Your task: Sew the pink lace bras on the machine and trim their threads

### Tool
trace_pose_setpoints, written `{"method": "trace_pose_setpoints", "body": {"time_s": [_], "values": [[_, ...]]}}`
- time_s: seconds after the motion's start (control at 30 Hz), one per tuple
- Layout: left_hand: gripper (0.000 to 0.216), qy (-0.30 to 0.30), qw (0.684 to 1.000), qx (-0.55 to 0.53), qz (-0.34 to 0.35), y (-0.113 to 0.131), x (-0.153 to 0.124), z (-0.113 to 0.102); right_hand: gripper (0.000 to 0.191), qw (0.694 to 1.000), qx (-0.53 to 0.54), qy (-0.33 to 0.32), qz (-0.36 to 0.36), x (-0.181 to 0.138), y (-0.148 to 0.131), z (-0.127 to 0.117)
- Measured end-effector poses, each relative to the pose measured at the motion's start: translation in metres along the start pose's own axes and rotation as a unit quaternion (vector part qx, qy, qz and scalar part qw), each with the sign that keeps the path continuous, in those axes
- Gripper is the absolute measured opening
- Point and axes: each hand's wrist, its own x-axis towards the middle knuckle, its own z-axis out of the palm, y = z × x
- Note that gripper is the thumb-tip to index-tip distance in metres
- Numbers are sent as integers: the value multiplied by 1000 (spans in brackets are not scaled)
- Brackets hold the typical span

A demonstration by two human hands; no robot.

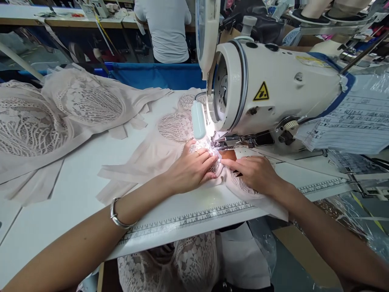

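A pale pink lace bra [240, 184] lies under the needle area of a white sewing machine [279, 89]. My left hand [194, 166] presses on the bra just left of the presser foot [217, 144], fingers bent and thumb close to the index finger, gripping the cloth. On the other side, my right hand [253, 172] holds the bra's edge, its index finger reaching toward the foot. A small dark pointed thing shows under the right fingers; I cannot make out its kind. The machine's lamp [198, 119] lights the stitching spot, and the needle tip is lost in glare.
More lace bras [88, 101] are heaped on the left of the white table [75, 178]. A printed ruler strip [194, 217] runs along the front edge. Another bra [194, 259] hangs below it. Handwritten papers [349, 113] hang at right. A person [168, 30] is beyond the blue cloth [146, 76].
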Motion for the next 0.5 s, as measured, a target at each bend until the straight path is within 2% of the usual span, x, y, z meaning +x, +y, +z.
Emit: {"method": "trace_pose_setpoints", "body": {"time_s": [0.13, 0.33, 0.5], "values": [[45, 8, 1000, 13, 8, -1, 0, -1, 57, 999, 28, -1, -16, 2, 4, 2], [54, 3, 1000, 15, 7, -3, 0, -1, 57, 997, 59, -43, 24, 11, 9, 3], [50, 7, 1000, 28, 0, -8, 0, 1, 57, 994, 73, -67, 49, 21, 9, 0]]}}
